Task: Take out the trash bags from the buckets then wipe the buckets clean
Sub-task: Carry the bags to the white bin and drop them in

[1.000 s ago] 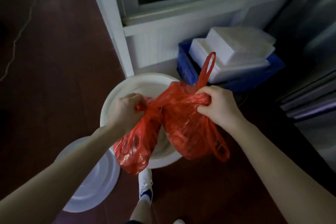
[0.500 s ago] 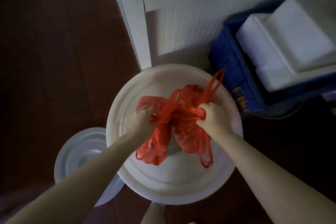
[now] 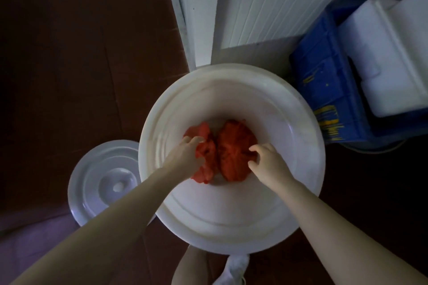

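While both forearms angle down into the white bucket, the left hand grips the left red bag, fingers curled into its folds. The right hand sits clawed on the right red bag; grip or mere touch, can't tell. Both bags lie on the bucket bottom, side by side, touching, long axes running near-to-far. A lid lies on the floor left of the bucket.

No readable text is showing anywhere. Yellow print is running along the side of the blue crate, but it is smearing into blurred marks, too indistinct to read as letters or numbers.
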{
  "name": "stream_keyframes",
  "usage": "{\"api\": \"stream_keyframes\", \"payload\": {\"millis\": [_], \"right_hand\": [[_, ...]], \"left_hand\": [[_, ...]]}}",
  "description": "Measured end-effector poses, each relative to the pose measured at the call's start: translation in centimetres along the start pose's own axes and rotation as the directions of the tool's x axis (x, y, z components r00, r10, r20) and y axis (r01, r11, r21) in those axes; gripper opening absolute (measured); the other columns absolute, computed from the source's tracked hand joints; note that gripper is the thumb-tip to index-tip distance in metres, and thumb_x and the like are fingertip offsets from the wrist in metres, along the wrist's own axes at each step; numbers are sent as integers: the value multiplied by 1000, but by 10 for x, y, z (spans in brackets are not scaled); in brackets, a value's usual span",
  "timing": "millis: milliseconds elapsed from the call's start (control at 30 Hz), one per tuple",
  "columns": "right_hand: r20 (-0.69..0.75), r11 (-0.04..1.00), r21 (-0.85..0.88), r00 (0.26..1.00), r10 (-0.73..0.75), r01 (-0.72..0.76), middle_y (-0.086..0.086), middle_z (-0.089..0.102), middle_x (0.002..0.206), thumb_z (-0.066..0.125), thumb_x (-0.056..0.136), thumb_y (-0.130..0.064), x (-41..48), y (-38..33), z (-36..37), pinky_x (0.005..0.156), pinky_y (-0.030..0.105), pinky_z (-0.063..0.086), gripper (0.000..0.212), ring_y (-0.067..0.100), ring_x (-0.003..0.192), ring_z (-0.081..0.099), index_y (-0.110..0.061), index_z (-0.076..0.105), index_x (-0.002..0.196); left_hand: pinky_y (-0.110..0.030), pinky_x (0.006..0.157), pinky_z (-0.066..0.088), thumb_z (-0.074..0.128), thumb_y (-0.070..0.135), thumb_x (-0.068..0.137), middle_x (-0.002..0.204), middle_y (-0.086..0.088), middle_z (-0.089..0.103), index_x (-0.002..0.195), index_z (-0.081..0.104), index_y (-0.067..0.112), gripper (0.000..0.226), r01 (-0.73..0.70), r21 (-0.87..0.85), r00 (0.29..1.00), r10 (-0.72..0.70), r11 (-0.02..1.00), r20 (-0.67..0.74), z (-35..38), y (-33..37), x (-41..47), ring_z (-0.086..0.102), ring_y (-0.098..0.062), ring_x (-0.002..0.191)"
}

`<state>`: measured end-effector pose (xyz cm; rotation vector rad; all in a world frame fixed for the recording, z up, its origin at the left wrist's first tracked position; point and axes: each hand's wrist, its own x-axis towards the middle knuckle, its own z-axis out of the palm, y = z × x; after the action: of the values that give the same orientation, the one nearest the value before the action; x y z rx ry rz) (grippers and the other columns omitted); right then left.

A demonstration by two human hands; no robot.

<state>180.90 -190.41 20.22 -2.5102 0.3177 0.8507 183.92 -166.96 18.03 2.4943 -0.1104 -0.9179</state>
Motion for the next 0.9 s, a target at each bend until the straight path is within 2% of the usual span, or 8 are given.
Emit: {"api": "stream_keyframes", "payload": {"millis": [133,233,333,433,633,767,900], "right_hand": [[16,994,-47,996,-93,94,5,50,129,58,89,-21,-18,-18,8,98,32,43,38,25,113,54,-18,57,127],[24,977,-87,981,-191,193,5,53,124,59,89,-20,-35,-35,15,95,34,44,33,25,112,54,-17,60,121],[44,938,-147,949,-312,316,5,56,119,60,89,-19,-55,-56,26,93,32,43,28,25,111,54,-15,62,117],[61,884,-192,904,-422,426,5,57,117,61,89,-19,-77,-86,41,90,33,43,28,26,110,54,-16,62,116],[171,693,-306,754,-635,653,4,57,121,55,92,-22,-109,-161,99,96,41,43,32,26,113,52,-18,58,124],[274,605,-321,682,-678,729,5,56,124,55,92,-23,-121,-204,154,95,40,44,38,26,114,51,-18,54,130],[392,518,-359,629,-671,776,5,52,132,52,94,-24,-121,-238,214,93,40,45,49,26,116,49,-20,42,142]], "left_hand": [[-40,87,52,59,21,92,116,-5,58,132,54,23,40,26,-105,993,-37,994,-111,-6,-16,-31,62,-24,100],[-38,86,52,60,19,91,110,-3,61,124,60,21,33,58,-167,976,-91,984,-197,-9,-33,-65,62,-22,98],[-34,83,52,60,18,91,108,0,63,121,61,22,30,114,-228,939,-180,967,-293,-8,-57,-112,62,-16,93],[-37,85,53,60,18,93,110,0,63,121,61,21,29,178,-281,901,-271,943,-338,0,-88,-168,62,-15,93],[-34,81,50,61,21,91,114,0,60,121,58,23,30,361,-379,817,-485,852,-311,37,-166,-269,61,-17,96],[-36,81,50,61,21,89,114,-2,57,125,57,22,35,450,-430,760,-588,783,-275,55,-218,-309,61,-21,99],[-30,78,42,59,25,91,118,-2,52,131,53,23,41,507,-452,734,-642,734,-221,68,-269,-327,57,-24,106]]}}
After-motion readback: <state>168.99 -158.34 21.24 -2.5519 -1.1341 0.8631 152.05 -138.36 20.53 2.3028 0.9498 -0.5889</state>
